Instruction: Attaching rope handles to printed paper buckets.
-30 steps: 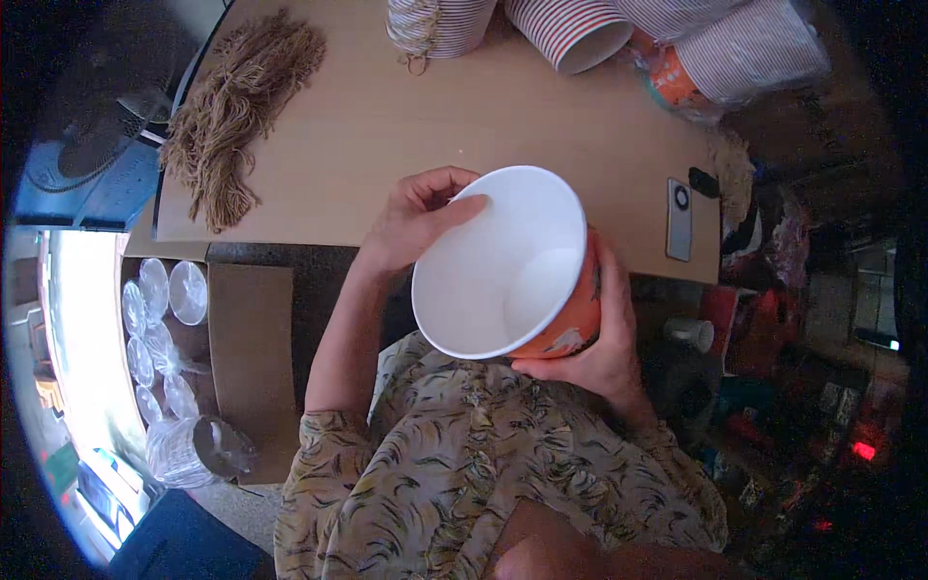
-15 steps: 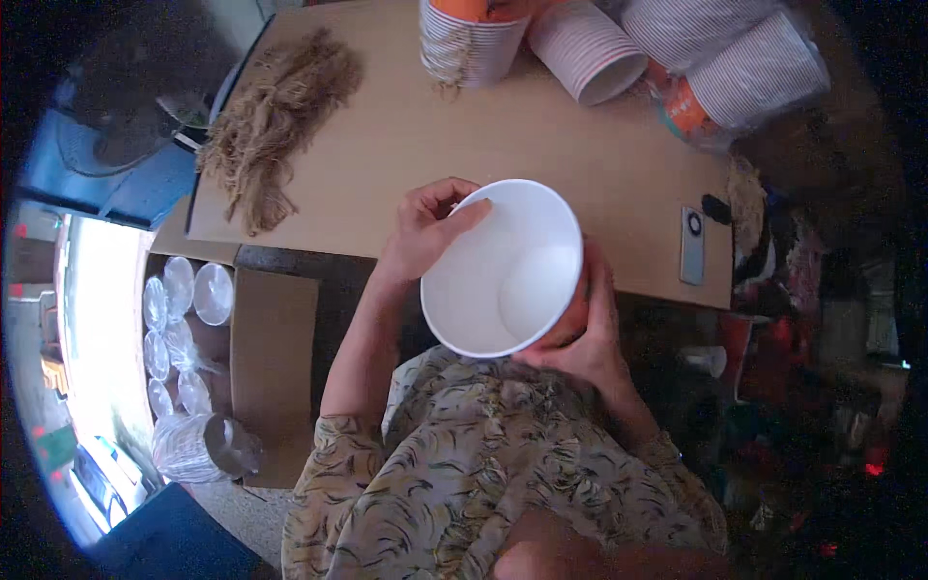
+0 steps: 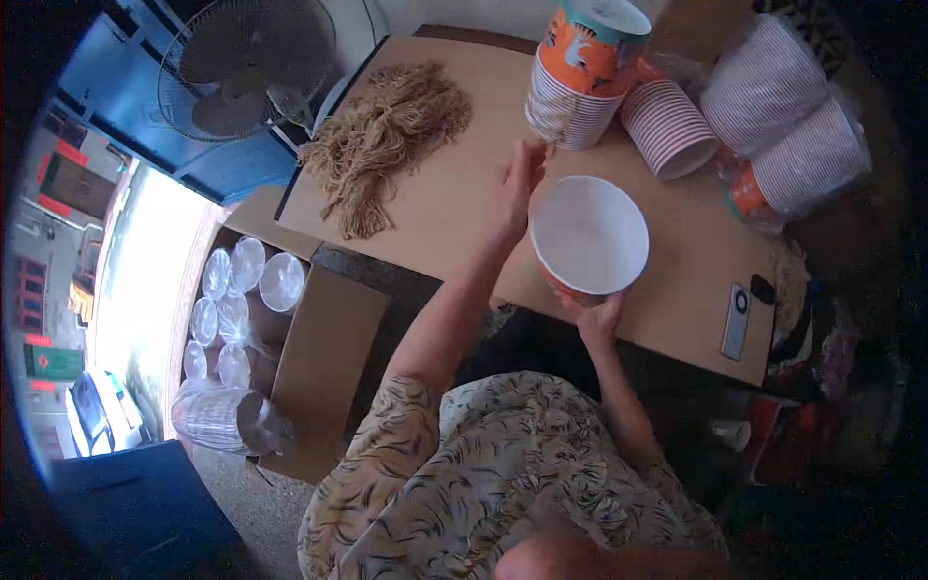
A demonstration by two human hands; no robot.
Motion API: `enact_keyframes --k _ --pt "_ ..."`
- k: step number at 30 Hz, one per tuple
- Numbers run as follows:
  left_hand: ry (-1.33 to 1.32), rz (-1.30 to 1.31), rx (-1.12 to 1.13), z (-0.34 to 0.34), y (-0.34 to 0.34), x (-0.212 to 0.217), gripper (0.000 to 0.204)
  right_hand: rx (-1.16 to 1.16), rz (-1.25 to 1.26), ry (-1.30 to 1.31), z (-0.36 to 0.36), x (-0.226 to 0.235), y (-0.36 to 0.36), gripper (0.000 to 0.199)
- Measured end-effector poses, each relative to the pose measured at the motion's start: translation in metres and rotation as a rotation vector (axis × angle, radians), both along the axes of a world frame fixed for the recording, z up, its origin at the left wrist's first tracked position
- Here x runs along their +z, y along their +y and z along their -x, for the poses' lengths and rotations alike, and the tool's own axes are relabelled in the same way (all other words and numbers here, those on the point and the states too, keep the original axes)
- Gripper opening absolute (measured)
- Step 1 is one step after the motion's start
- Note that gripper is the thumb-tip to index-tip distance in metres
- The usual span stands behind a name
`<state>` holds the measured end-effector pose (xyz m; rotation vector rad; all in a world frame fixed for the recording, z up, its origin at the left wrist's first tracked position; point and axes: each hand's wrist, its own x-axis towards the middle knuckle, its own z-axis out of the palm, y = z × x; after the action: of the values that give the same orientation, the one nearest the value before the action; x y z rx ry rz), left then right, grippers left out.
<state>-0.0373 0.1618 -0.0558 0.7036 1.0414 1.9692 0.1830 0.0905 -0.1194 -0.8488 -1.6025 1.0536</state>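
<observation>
A large white-lined paper bucket, orange on the outside, is tilted with its mouth toward me. My right hand grips it from below, fingers partly hidden behind its wall. My left hand is off the bucket and stretched toward a tall stack of paper buckets. Its fingers reach out near the strands of twine that hang on that stack; whether they touch the strands is unclear. Nothing shows in this hand.
A heap of brown twine lies at the table's left. More bucket stacks, some plastic-wrapped, stand at the back right. A phone-like grey device lies near the right edge. Left of the table are a carton of clear-wrapped stacks and a fan.
My left hand has let go of the bucket's rim and moved forward to the stack. The right hand has carried the bucket forward over the table. The view has shifted.
</observation>
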Motion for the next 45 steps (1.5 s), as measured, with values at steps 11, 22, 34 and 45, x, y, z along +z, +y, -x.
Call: enact_keyframes --k 11,22,34,45 --pt "0.939 0.534 0.671 0.143 -0.116 -0.041 0.017 -0.199 0.049 -0.216 -0.026 0.009 -0.039 0.086" --pt "0.968 0.659 0.755 0.158 -0.117 -0.029 0.017 -0.216 -0.066 -0.286 -0.025 0.007 -0.042 0.039" --pt "0.855 0.452 -0.415 -0.058 -0.218 0.040 0.012 0.388 -0.400 -0.247 -0.004 0.104 -0.040 0.024" --pt "0.886 0.265 -0.656 -0.062 -0.203 0.094 0.010 0.592 0.207 -0.266 -0.076 0.122 -0.048 0.017"
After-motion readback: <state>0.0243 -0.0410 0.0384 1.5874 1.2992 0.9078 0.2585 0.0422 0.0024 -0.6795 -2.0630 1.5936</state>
